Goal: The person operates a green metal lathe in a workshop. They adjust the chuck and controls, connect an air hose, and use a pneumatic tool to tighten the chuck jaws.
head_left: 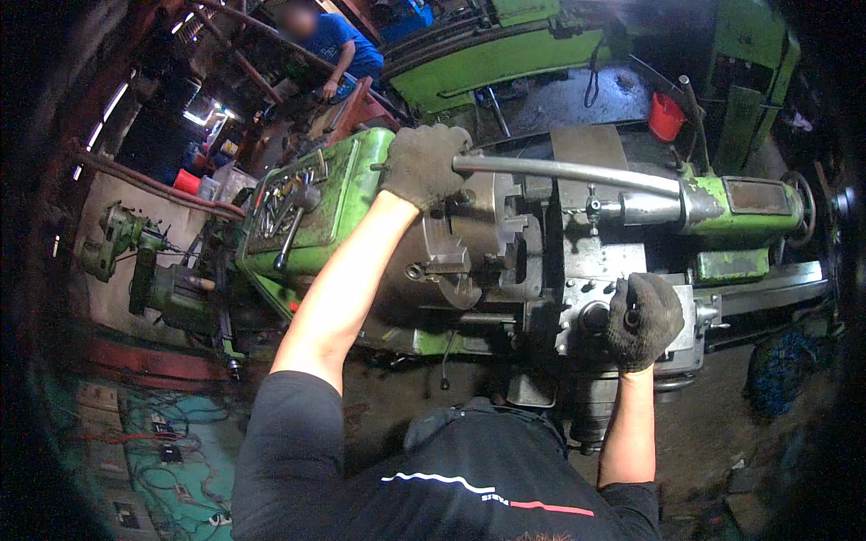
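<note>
My left hand (424,167), in a dark knit glove, is closed at the left end of a long metal bar (568,169), above the large chuck (460,239) of a green lathe. The bar slants right toward the green tailstock (740,206); the glove hides how its near end is held. In a matching glove, my right hand (645,320) is wrapped around a lever handle on the tool post (588,316). The round end of the lever shows by the fingers. Several jaws stand out on the chuck's right face.
Loose tools lie on the green headstock (347,185). A red bucket (667,117) stands behind the tailstock. At the back left, a person in a blue shirt (336,45) leans over a bench. Cables (180,451) sprawl at the lower left, near another green machine (122,239).
</note>
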Motion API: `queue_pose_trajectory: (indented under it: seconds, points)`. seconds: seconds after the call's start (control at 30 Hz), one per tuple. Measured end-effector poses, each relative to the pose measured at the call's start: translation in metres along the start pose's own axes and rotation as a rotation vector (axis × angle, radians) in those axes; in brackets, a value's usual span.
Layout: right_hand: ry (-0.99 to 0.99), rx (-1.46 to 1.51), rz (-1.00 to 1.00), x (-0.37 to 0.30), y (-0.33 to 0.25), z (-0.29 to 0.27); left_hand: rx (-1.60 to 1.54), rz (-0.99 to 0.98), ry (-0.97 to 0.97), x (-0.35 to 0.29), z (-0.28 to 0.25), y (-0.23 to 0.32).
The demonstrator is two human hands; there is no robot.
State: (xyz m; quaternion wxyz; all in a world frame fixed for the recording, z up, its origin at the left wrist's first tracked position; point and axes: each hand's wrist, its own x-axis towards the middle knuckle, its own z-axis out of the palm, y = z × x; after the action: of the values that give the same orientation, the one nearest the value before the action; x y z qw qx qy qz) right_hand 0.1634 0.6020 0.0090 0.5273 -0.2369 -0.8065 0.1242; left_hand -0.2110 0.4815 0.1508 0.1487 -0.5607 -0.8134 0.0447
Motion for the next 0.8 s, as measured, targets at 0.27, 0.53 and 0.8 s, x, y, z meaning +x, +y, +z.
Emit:
queue_pose_trajectory:
  seconds: [0.27,0.53,0.8]
  points:
    - [-0.039,-0.053,0.039,0.006,-0.010,0.000,-0.016,-0.088,-0.033,0.002,0.012,0.001]
    - [-0.032,-0.098,0.032,0.008,-0.013,0.003,-0.009,-0.012,0.248,-0.015,-0.002,0.005]
    - [-0.059,-0.172,0.033,0.006,-0.017,0.006,-0.034,0.043,0.437,-0.035,0.011,0.008]
